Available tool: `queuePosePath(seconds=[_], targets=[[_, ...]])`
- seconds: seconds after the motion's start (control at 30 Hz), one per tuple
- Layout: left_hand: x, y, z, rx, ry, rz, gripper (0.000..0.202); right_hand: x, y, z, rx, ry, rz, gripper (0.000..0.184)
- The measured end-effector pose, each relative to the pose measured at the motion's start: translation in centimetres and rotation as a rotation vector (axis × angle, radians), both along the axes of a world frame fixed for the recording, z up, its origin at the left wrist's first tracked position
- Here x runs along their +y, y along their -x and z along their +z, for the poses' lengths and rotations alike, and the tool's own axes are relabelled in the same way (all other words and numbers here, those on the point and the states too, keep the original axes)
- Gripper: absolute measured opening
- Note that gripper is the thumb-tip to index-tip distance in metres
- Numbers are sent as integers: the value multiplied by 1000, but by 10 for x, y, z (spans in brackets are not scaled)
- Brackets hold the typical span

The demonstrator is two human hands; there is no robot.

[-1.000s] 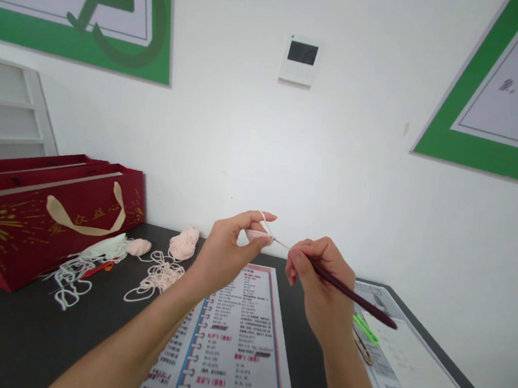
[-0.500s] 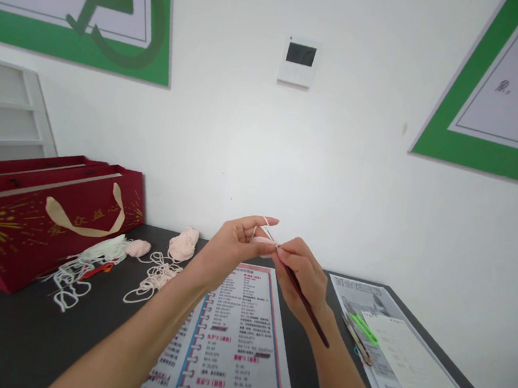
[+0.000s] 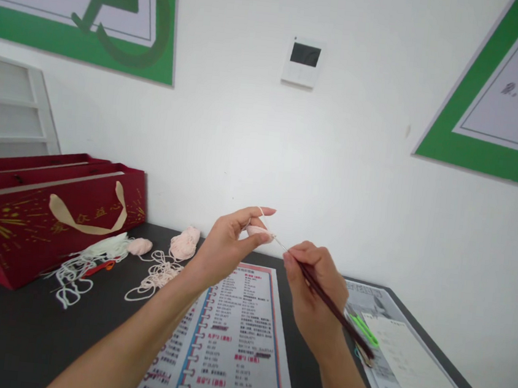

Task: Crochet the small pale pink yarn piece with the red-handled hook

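My left hand (image 3: 228, 246) is raised above the table, pinching a small pale pink crocheted piece (image 3: 258, 232) between thumb and fingers, with a thin yarn strand looped over the outstretched index finger. My right hand (image 3: 312, 289) is closed around a dark red crochet hook (image 3: 334, 310); its thin metal tip reaches up-left to the pink piece. Both hands hover over a printed sheet (image 3: 237, 340) with a spiral-bound edge.
On the dark table (image 3: 17, 335) lie pink yarn balls (image 3: 184, 245), loose pink and white yarn (image 3: 79, 268), a dark red gift bag (image 3: 48, 215) at the left, and more papers with green-handled tools (image 3: 365, 332) at the right. A white wall rises just behind.
My right hand first moved in close to the pink piece, then drew back down and right, the hook swinging with it. My left hand has stayed nearly still, rising slightly.
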State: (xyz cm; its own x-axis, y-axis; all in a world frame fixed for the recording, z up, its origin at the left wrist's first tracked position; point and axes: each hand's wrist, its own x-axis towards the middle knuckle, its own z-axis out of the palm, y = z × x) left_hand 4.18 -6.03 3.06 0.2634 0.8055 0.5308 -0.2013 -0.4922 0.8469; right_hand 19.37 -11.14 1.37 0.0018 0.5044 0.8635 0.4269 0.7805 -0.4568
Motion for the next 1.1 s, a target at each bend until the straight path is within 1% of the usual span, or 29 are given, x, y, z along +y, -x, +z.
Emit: queuePosePath(seconds=[0.07,0.13,0.23,0.33,0.4,0.47,0.5,0.53,0.57,0.63,0.67,0.7,0.73,0.77,0.8,0.83,0.87,0.93,1.0,1.03,1.1], targets=[[-2,1,1,31,-21,9,28,0,-4,1,205,177,125,14],[-4,2,3,40,-25,-13,28,2,-10,3,337,294,269,16],[-5,5,5,34,-8,-57,25,3,-17,10,408,371,421,16],[-6,5,6,21,25,-136,32,4,-19,17,489,453,556,16],[-6,3,5,-5,64,-196,37,6,-15,18,542,523,648,16],[-5,-1,3,-39,107,-245,39,9,-9,13,541,531,679,16],[-5,-3,1,-59,127,-259,39,11,-6,9,511,497,642,16],[-5,-6,-1,-79,146,-264,38,13,-2,4,469,397,551,17],[-4,-8,-2,-102,162,-260,38,15,0,-1,371,284,416,15],[-4,-12,-5,-155,189,-248,38,20,3,-12,96,-3,112,13],[-5,-13,-5,-180,204,-253,38,23,2,-16,-38,-152,-16,16],[-5,-14,-5,-201,222,-267,37,25,2,-20,-146,-292,-109,20],[-5,-14,-5,-217,247,-293,36,27,1,-23,-212,-406,-156,25],[-5,-13,-4,-227,277,-328,35,29,0,-24,-245,-477,-160,30],[-5,-12,-3,-230,310,-366,33,30,-2,-24,-239,-497,-129,32],[-5,-10,-2,-231,346,-403,32,30,-3,-23,-200,-464,-70,32],[-4,-8,0,-233,379,-434,32,29,-4,-21,-135,-388,10,29],[-1,-4,1,-245,427,-468,35,26,-7,-16,24,-161,193,21],[2,1,2,-264,444,-463,38,23,-11,-9,148,21,352,15],[3,3,3,-270,441,-454,39,21,-14,-6,173,64,403,13],[4,6,4,-265,426,-442,39,18,-19,-2,179,101,442,12]])
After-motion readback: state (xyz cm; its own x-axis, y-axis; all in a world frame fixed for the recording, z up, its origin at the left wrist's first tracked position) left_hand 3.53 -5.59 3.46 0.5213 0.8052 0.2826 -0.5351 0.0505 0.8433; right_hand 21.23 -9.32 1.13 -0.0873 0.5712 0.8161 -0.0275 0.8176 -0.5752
